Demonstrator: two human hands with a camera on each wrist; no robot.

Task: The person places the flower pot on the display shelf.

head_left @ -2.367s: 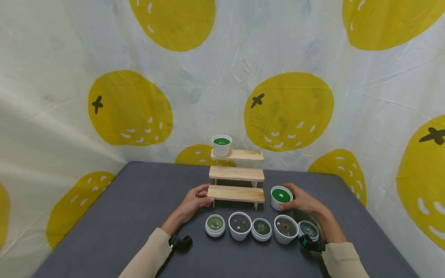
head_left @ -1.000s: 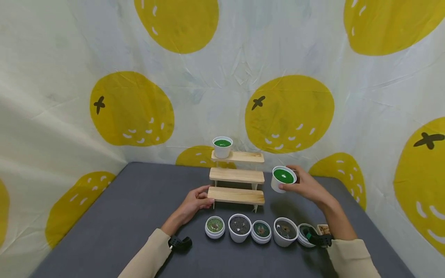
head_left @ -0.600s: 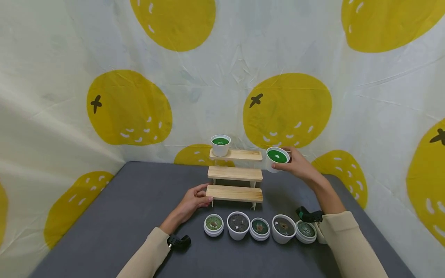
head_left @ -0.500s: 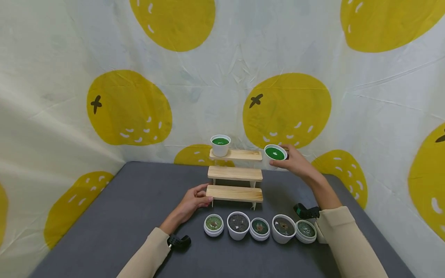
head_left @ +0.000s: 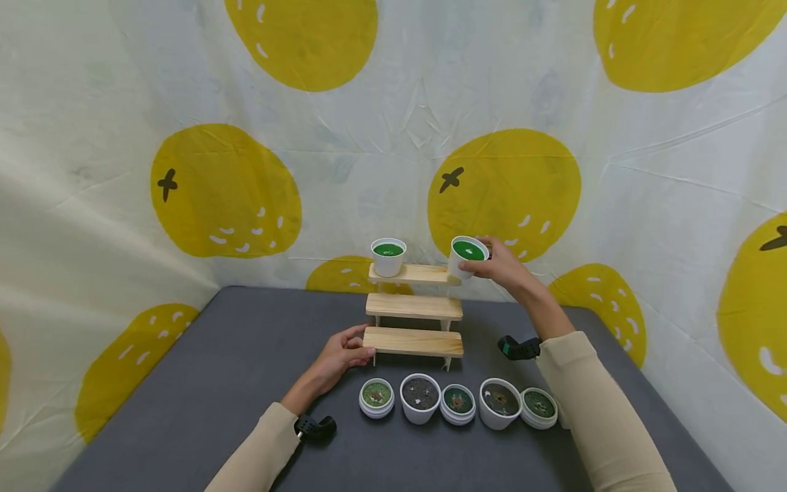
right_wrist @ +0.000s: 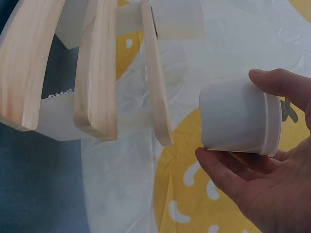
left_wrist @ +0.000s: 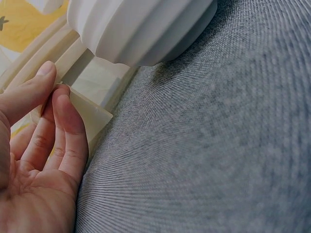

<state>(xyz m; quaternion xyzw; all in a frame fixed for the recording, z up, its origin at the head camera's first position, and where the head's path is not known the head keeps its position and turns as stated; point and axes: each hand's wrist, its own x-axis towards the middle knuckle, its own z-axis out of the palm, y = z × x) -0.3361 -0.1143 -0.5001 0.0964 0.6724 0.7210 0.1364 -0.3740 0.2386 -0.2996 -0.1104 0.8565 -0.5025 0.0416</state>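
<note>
My right hand (head_left: pixel 505 263) grips a white cup with a green filling (head_left: pixel 470 250) between thumb and fingers, at the right end of the three-tier wooden stand's (head_left: pixel 413 306) top board. In the right wrist view a gap separates this white cup (right_wrist: pixel 238 116) from the top board (right_wrist: pixel 156 77). With thumb and fingertips, my left hand (head_left: pixel 335 359) pinches the left end of the lowest board; the left wrist view shows this hand (left_wrist: pixel 43 145) from close up. A matching green-filled cup (head_left: pixel 388 256) stands upright on the top board's left end.
In front of the stand, a row of white pots runs across the dark table (head_left: pixel 203 383): a ribbed one (head_left: pixel 376 398), a plain one (head_left: pixel 421 398), another ribbed one (head_left: pixel 458 403), a plain one (head_left: pixel 500 403) and a ribbed one (head_left: pixel 539 407). A patterned sheet (head_left: pixel 369 178) hangs behind.
The right hand has lifted the green-filled cup off the table beside the stand, then carried it up and left to the top board's right end. My left hand has stayed on the lowest board.
</note>
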